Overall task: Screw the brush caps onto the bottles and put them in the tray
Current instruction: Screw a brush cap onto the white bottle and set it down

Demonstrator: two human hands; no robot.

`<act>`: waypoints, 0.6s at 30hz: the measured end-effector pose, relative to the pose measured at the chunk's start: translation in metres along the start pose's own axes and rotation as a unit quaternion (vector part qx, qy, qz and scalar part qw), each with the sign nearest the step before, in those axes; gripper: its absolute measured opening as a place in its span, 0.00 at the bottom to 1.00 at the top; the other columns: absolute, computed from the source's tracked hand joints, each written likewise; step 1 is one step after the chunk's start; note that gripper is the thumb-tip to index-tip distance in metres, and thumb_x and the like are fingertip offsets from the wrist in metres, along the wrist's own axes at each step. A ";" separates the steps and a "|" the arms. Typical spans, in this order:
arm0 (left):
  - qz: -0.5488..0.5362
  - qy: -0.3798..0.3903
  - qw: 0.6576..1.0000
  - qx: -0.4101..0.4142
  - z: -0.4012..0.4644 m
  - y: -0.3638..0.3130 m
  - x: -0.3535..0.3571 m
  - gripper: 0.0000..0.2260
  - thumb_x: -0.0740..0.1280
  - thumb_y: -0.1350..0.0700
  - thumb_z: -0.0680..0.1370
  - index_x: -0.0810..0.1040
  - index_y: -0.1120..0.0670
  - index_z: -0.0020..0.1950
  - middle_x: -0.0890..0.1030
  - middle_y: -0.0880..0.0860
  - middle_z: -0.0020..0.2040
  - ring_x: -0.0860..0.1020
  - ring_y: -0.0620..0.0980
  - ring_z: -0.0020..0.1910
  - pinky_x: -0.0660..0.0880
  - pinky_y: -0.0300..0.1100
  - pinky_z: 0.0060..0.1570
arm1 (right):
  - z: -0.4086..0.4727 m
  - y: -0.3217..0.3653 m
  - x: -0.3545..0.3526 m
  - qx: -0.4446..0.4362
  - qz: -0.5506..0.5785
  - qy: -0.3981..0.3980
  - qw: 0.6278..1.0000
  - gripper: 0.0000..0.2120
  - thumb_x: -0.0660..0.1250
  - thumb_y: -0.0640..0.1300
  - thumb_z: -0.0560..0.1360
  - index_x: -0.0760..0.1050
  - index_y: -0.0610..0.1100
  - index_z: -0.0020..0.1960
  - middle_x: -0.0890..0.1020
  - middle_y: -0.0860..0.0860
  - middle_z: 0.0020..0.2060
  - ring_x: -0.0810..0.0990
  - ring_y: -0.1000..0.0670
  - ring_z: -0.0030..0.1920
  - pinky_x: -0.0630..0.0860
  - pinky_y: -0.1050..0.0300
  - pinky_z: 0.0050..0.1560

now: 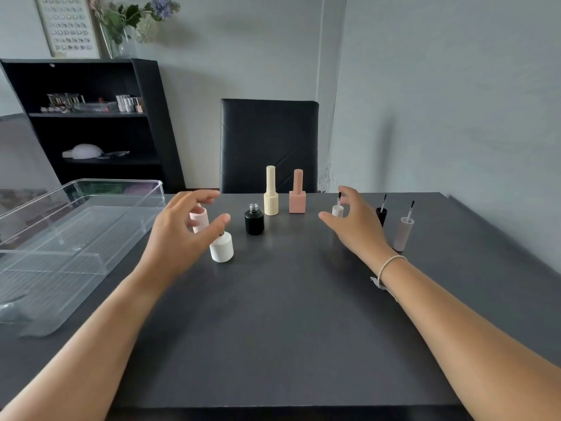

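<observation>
My left hand point(182, 229) hovers open above an uncapped white bottle point(222, 247) and a pale pink bottle point(199, 219) partly hidden behind its fingers. An uncapped black bottle point(254, 220) stands at the centre. Behind it stand a cream bottle point(270, 192) and a peach bottle point(297, 194), both capped. My right hand point(353, 221) is open, with its fingers curled around a white brush cap point(337, 209) standing brush up; I cannot tell whether they touch it. A black brush cap point(381, 214) and a grey brush cap point(403, 232) stand further right.
A clear plastic tray point(91, 226) lies at the table's left, overhanging the edge. A black chair point(268, 144) stands behind the dark table point(288, 314). A black shelf point(91, 123) with small items is at the back left.
</observation>
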State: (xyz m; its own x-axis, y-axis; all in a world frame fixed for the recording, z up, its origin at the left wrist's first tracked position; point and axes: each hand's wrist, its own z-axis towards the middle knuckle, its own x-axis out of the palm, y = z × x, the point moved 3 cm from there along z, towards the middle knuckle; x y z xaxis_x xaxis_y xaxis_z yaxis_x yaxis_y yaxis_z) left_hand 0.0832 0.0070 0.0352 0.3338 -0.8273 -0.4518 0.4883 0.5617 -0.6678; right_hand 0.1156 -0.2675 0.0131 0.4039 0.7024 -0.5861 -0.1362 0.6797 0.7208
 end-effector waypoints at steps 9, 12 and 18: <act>0.048 0.115 0.989 -0.081 -0.007 0.015 0.006 0.15 0.72 0.48 0.68 0.75 0.42 0.53 0.77 0.42 0.49 0.75 0.39 0.44 0.67 0.27 0.39 | 0.000 -0.009 0.005 0.039 -0.011 0.008 0.999 0.23 0.66 0.44 0.74 0.65 0.45 0.67 0.77 0.44 0.60 0.76 0.44 0.57 0.68 0.58 0.48; 0.055 0.129 0.986 -0.095 -0.008 0.017 0.007 0.15 0.74 0.50 0.67 0.75 0.42 0.52 0.77 0.43 0.48 0.76 0.39 0.41 0.67 0.21 0.37 | 0.001 -0.011 0.006 0.042 -0.013 0.009 0.999 0.20 0.64 0.42 0.74 0.67 0.44 0.65 0.79 0.45 0.58 0.77 0.45 0.53 0.69 0.57 0.45; 0.056 0.140 0.981 -0.119 -0.008 0.024 0.007 0.11 0.75 0.53 0.66 0.77 0.45 0.45 0.78 0.42 0.38 0.75 0.29 0.33 0.66 0.20 0.34 | 0.000 -0.013 0.007 0.037 -0.006 0.011 0.999 0.16 0.62 0.42 0.75 0.69 0.43 0.63 0.79 0.44 0.58 0.77 0.45 0.52 0.71 0.57 0.45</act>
State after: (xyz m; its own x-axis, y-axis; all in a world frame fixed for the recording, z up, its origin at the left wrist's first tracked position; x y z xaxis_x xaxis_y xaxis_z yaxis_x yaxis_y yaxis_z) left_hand 0.0907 0.0143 0.0115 0.1226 -0.7476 -0.6528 0.2473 0.6600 -0.7094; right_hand 0.1201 -0.2712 -0.0001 0.3854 0.6991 -0.6023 -0.0635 0.6712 0.7385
